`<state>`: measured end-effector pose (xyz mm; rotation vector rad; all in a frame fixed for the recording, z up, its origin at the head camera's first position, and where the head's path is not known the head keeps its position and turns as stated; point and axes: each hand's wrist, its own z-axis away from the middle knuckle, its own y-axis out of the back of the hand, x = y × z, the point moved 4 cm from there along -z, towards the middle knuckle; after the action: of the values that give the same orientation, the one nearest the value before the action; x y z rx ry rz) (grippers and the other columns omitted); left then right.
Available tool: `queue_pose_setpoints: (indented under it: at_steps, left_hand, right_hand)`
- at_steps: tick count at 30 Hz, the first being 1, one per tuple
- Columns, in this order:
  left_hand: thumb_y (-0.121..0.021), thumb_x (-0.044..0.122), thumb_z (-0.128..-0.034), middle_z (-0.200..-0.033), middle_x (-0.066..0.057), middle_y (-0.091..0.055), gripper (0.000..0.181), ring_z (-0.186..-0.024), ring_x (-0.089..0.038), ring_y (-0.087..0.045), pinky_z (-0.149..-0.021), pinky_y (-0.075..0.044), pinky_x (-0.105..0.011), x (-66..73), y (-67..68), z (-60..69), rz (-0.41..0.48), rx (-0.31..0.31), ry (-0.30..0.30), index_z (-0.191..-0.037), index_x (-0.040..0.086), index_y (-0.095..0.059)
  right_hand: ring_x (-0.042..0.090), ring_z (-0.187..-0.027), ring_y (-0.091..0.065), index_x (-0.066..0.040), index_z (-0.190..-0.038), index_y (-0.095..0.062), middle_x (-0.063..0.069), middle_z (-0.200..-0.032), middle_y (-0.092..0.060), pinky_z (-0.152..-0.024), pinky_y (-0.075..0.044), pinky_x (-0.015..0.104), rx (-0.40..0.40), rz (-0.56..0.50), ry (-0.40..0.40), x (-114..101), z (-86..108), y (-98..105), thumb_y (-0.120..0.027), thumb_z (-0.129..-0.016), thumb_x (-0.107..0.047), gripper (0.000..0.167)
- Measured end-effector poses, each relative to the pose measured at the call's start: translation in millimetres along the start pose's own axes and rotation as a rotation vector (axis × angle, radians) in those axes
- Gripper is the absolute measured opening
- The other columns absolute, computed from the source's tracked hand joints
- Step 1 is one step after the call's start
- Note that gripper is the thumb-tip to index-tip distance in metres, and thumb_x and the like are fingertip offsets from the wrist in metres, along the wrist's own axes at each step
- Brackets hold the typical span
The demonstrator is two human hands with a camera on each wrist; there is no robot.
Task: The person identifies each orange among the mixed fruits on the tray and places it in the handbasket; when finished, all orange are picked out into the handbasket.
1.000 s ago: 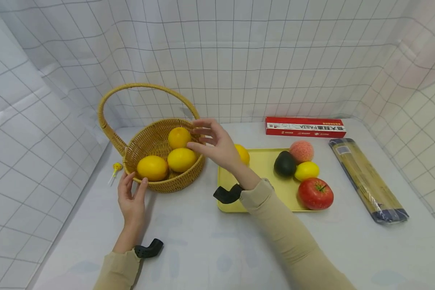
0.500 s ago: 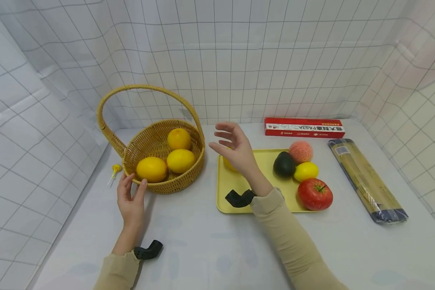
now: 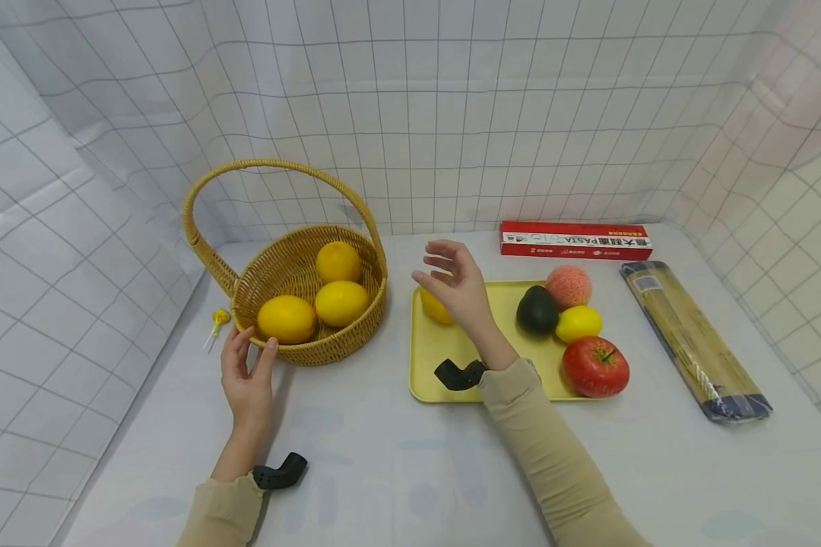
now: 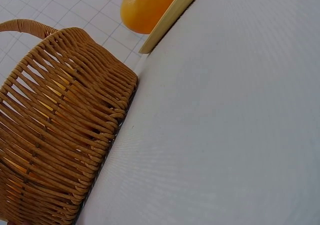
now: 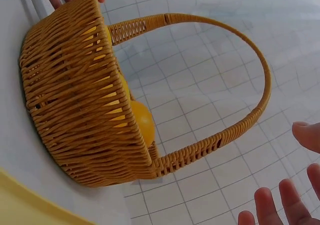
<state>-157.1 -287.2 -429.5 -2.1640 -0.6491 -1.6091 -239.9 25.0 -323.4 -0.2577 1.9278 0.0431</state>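
A woven wicker basket [image 3: 328,351] with a tall arched handle stands at the left, holding two lemons [image 3: 342,303] and an orange [image 3: 338,262]. My left hand [image 3: 248,387] holds the basket's near left rim, its fingertips and thumb at the edge. Above the left part of a yellow tray [image 3: 496,380] hovers my right hand [image 3: 461,292], fingers loosely bent and apart, with nothing in it. Partly behind that hand, an orange fruit [image 3: 435,307] lies on the tray; it also shows in the left wrist view. The right wrist view has the basket [image 5: 85,100] beyond my right fingertips [image 5: 290,195].
On the tray's right side are a dark avocado [image 3: 537,310], a pink textured ball [image 3: 569,286], a small lemon [image 3: 579,324] and a red apple [image 3: 595,366]. A red pasta box [image 3: 576,241] and a noodle packet [image 3: 695,342] lie beyond. A yellow-headed pick [image 3: 218,322] lies left of the basket.
My right hand has moved right, from over the basket's right rim to above the tray, still holding nothing. The left hand and basket have stayed in place.
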Motion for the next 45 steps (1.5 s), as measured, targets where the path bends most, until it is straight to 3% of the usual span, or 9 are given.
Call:
queue_pose_setpoints:
  at_steps: [3,10,23,29,35,40,45]
  left_hand:
    - [-0.064,0.011,-0.0895,-0.150,-0.002,-0.026,0.045,-0.135,-0.024,-0.030,-0.110,-0.029,-0.044,1.0,-0.1,0.3,-0.001,0.003,0.002,-0.126,-0.007,-0.046]
    - [-0.064,0.011,-0.0893,-0.149,-0.002,-0.025,0.044,-0.135,-0.024,-0.030,-0.110,-0.029,-0.044,2.7,-0.3,1.1,0.007,0.003,0.002,-0.126,-0.006,-0.047]
    - [-0.064,0.011,-0.0893,-0.150,-0.002,-0.024,0.046,-0.135,-0.024,-0.029,-0.109,-0.030,-0.040,-1.1,0.5,0.0,0.024,0.004,0.020,-0.127,-0.007,-0.045]
    - [-0.064,0.010,-0.0894,-0.150,-0.002,-0.024,0.046,-0.135,-0.025,-0.029,-0.109,-0.032,-0.034,-3.8,1.3,-1.0,0.022,0.000,0.024,-0.128,-0.007,-0.044]
    - [-0.064,0.010,-0.0893,-0.150,-0.004,-0.024,0.046,-0.136,-0.025,-0.029,-0.110,-0.030,-0.040,-3.1,1.2,-1.4,0.010,-0.003,0.027,-0.127,-0.007,-0.045]
    - [-0.063,0.009,-0.0897,-0.150,-0.005,-0.024,0.046,-0.136,-0.026,-0.029,-0.110,-0.029,-0.043,7.8,-1.5,2.0,0.004,-0.006,0.029,-0.127,-0.010,-0.044]
    - [-0.063,0.007,-0.0896,-0.150,-0.010,-0.023,0.044,-0.137,-0.027,-0.027,-0.110,-0.028,-0.042,25.2,-6.2,8.3,0.034,-0.008,0.020,-0.125,-0.010,-0.044]
  right_hand:
    - [0.044,-0.115,-0.047,0.012,-0.124,-0.044,0.027,-0.123,-0.048,-0.101,-0.037,0.056,0.019,0.026,0.009,6.4,-1.6,4.4,-0.064,-0.083,0.008,0.046]
    - [0.035,-0.117,-0.049,0.003,-0.126,-0.047,0.020,-0.125,-0.051,-0.103,-0.039,0.048,0.050,0.076,0.019,46.7,-10.2,17.2,-0.070,-0.084,-0.004,0.048]
    - [0.025,-0.117,-0.049,-0.003,-0.123,-0.051,0.012,-0.122,-0.055,-0.104,-0.039,0.044,0.129,0.162,-0.007,63.0,-9.8,27.6,-0.071,-0.083,-0.010,0.045]
    - [0.028,-0.120,-0.047,-0.002,-0.124,-0.050,0.012,-0.125,-0.053,-0.105,-0.038,0.041,0.136,0.179,-0.039,70.9,-9.6,32.1,-0.071,-0.084,-0.013,0.047]
    - [0.028,-0.121,-0.046,-0.003,-0.125,-0.050,0.014,-0.127,-0.052,-0.107,-0.035,0.046,0.155,0.182,-0.080,79.8,-10.7,36.7,-0.072,-0.083,-0.014,0.048]
    - [0.033,-0.124,-0.043,-0.001,-0.127,-0.050,0.020,-0.130,-0.050,-0.107,-0.033,0.047,0.164,0.173,-0.096,84.5,-10.7,38.6,-0.073,-0.082,-0.014,0.052]
    - [0.033,-0.124,-0.043,-0.004,-0.126,-0.051,0.015,-0.129,-0.052,-0.106,-0.035,0.043,0.176,0.201,-0.131,88.6,-9.0,40.6,-0.074,-0.082,-0.017,0.051]
